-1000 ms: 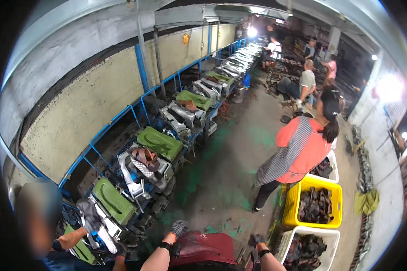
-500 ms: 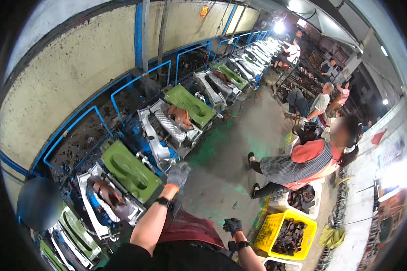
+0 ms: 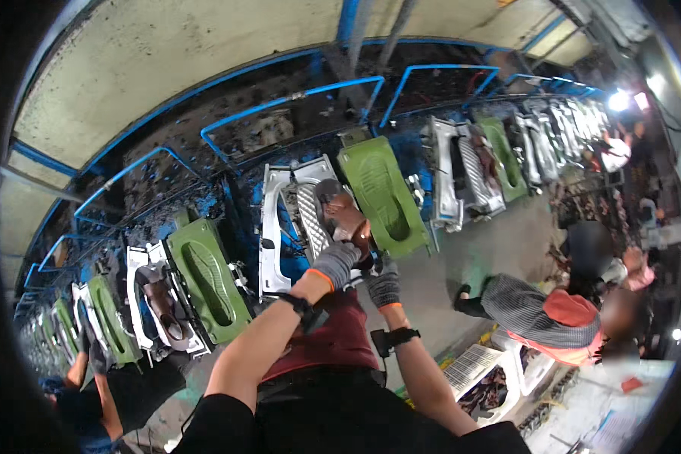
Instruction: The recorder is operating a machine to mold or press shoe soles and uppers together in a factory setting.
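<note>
Both my hands wear grey gloves with orange cuffs, and a black band is round each wrist. My left hand (image 3: 336,266) is closed on the lower end of a brown shoe upper (image 3: 346,215). Beside it, my right hand (image 3: 384,286) has its fingers bent against the upper's same end; part of that grip is hidden. The upper lies over an opened silver mould (image 3: 275,236) with a ridged metal insert (image 3: 308,216). To the right of it, a green mould lid (image 3: 382,198) lies turned back, showing a sole-shaped hollow.
Another silver mould (image 3: 138,291) with a brown upper and a green lid (image 3: 208,281) stand to the left. More moulds line the row rightward. Blue rails (image 3: 295,96) run behind. A co-worker's gloved hands (image 3: 98,356) are at far left. A person in a checked apron (image 3: 533,316) stands right, near white crates (image 3: 507,378).
My view has swung, and I am closer to the mould with the brown upper. Both hands have come together at that upper; my right hand was low by the yellow crate before.
</note>
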The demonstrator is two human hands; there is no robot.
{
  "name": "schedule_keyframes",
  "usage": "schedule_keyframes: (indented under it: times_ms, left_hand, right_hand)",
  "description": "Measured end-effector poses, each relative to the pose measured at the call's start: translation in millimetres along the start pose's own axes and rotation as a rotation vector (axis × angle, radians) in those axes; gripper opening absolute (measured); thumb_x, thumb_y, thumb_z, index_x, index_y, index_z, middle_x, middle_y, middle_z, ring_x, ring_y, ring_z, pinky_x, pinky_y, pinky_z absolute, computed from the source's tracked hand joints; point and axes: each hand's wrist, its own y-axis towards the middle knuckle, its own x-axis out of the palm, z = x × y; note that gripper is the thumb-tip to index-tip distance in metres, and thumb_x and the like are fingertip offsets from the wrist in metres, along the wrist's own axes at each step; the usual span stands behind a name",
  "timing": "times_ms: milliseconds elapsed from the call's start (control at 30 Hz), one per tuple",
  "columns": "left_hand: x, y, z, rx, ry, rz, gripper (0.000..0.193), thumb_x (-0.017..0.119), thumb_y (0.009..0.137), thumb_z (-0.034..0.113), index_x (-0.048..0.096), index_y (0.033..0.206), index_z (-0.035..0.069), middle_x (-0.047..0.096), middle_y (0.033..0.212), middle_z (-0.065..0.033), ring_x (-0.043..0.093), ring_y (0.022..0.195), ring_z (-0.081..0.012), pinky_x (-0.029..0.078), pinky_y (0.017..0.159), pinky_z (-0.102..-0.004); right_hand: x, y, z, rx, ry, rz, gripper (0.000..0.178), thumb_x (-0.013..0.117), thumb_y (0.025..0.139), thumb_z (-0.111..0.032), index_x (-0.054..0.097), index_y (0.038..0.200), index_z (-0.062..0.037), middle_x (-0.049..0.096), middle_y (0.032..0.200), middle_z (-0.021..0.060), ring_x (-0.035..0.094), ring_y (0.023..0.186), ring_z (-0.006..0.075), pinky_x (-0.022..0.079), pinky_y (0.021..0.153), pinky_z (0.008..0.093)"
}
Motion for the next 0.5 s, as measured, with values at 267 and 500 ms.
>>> schedule_keyframes:
  times_ms: [267, 500]
  left_hand:
    - [10, -8, 19, -0.273, -0.233, 0.096, 0.04, 0.061, 0.084, 0.013, 0.066, 0.122, 0.003, 0.069, 0.105, -0.0173, 0.067, 0.101, -0.0357, 0.054, 0.09, -0.0455]
    - [51, 0, -70, -1.236, -0.866, 1.123, 0.046, 0.079, 0.084, 0.017, 0.063, 0.125, 0.003, 0.068, 0.116, -0.0129, 0.061, 0.117, -0.0238, 0.049, 0.106, -0.0404]
  right_hand:
    - [-23, 129, 0, 0.089, 0.602, -0.94, 0.03, 0.056, 0.103, -0.025, 0.073, 0.119, -0.0065, 0.076, 0.093, 0.009, 0.068, 0.082, 0.0201, 0.055, 0.074, 0.0379]
    - [-34, 160, -75, -0.318, -0.003, -0.84, 0.035, 0.072, 0.092, -0.04, 0.076, 0.095, -0.0054, 0.072, 0.083, 0.0191, 0.067, 0.073, 0.036, 0.05, 0.067, 0.0447]
